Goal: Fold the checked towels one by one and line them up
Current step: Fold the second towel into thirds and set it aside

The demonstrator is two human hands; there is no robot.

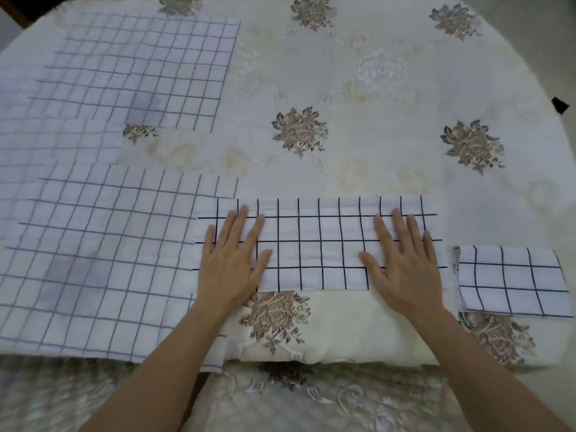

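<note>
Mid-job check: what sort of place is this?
Likely a home: a cream tablecloth embroidered with brown flowers covers the worktop, white black-checked towels lie spread on the left, and one small folded checked towel sits on the right.

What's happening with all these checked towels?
A person is folding them on a flowered tablecloth. The left hand and right hand press flat on a long towel, folded into a strip. A small towel, folded up, lies just right of it. Open towels lie spread out on the left, not yet folded.
</note>
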